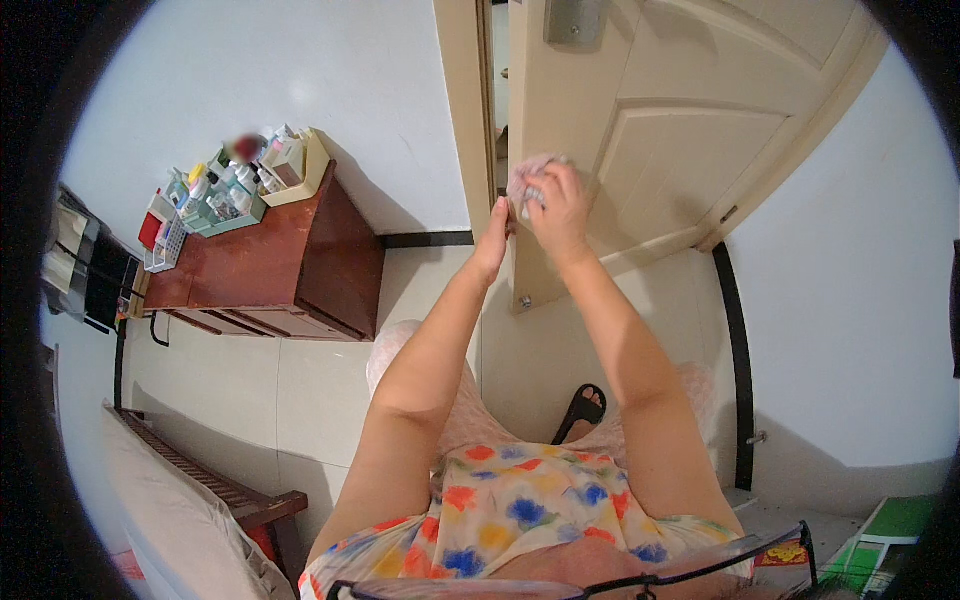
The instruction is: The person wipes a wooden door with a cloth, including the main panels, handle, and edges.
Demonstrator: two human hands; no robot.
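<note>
A cream panelled door (645,67) stands ajar before me, with a metal lock plate (574,22) near the top of the view. My right hand (559,206) presses a crumpled pale pink cloth (536,169) against the door face, close to its free edge. My left hand (495,236) is at that edge, thumb upward, its fingers partly hidden behind the door. Both arms reach forward from my body.
Left of the doorway is a reddish-brown wooden cabinet (247,262) bearing a teal basket (232,223) of bottles, a cream bin (311,184) and a white basket (166,244). A wooden-framed bed (202,465) lies lower left. A green stool (900,519) is lower right.
</note>
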